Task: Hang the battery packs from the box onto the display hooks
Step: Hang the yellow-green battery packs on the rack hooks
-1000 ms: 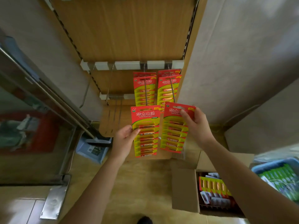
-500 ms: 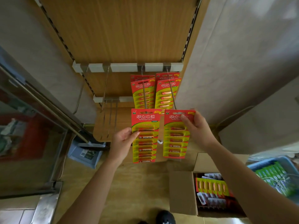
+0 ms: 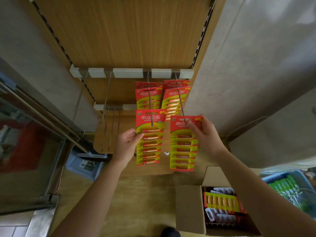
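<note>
Lifting higher toward the hooks [image 3: 150,103], the left hand [image 3: 127,144] is gripping the left battery pack [image 3: 150,139], the right hand [image 3: 205,135] pinching the right battery pack [image 3: 183,149].

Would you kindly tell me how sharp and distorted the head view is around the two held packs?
Head view: wide-angle bowing curves the shelf uprights; the left pack reads sharp; the right pack looks slightly smeared near the right hand; the glass door is soft, reflective.
</note>
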{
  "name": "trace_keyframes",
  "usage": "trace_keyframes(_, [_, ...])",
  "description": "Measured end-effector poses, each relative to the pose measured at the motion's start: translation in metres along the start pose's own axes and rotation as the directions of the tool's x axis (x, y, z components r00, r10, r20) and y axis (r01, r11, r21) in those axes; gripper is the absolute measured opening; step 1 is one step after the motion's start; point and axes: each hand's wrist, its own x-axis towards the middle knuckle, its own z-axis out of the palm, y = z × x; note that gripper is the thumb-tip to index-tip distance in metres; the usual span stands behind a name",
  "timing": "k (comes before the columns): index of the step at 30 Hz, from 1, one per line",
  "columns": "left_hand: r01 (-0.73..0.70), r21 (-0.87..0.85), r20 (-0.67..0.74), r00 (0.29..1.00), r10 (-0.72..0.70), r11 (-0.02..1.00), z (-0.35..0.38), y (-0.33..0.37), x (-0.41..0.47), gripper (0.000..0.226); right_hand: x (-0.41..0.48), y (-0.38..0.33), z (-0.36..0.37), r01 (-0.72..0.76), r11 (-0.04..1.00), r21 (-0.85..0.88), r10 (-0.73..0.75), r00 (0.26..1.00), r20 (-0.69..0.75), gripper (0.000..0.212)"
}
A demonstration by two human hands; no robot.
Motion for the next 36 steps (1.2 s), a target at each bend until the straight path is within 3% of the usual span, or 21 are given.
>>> trace_keyframes(3, [-0.01,0.007,-0.015,1.0,0.01,1.0,0.002,0.004,0.015,0.011,0.02,-0.002,0.006,0.008,0.999,-0.053,-0.009,1.0,-0.02,0.003])
trace_keyframes(12, [-0.006,0.113,-0.069,0.998,0.014,0.994,0.007,0.014,0.062,0.015,0.075,-0.012,0.015,-0.048,0.997,-0.061,0.044,0.996,-0.074,0.025])
trace_keyframes(18, [0.006,0.139,-0.12,0.993,0.01,0.99,0.015,0.018,0.08,0.019,0.093,-0.017,0.016,-0.074,0.996,-0.053,0.071,0.996,-0.055,0.028])
trace_keyframes(26, [0.058,0.191,-0.224,0.975,-0.014,0.98,0.023,0.017,0.083,0.019,0.076,0.001,0.011,-0.137,0.955,-0.263,0.105,0.986,-0.133,0.04])
trace_keyframes(29, [0.141,0.24,-0.255,0.964,-0.078,0.96,0.027,0.006,0.07,0.033,0.052,0.017,0.006,-0.206,0.929,-0.307,0.165,0.974,-0.156,0.038])
trace_keyframes(32, [0.196,0.424,-0.17,0.976,-0.135,0.884,0.036,-0.011,0.043,0.032,0.021,0.04,0.002,-0.271,0.898,-0.348,0.24,0.962,-0.129,0.033])
trace_keyframes(36, [0.082,0.596,0.005,0.994,-0.106,0.799,0.059,-0.026,0.002,0.023,-0.024,0.071,-0.006,-0.324,0.865,-0.382,0.301,0.946,-0.12,0.031])
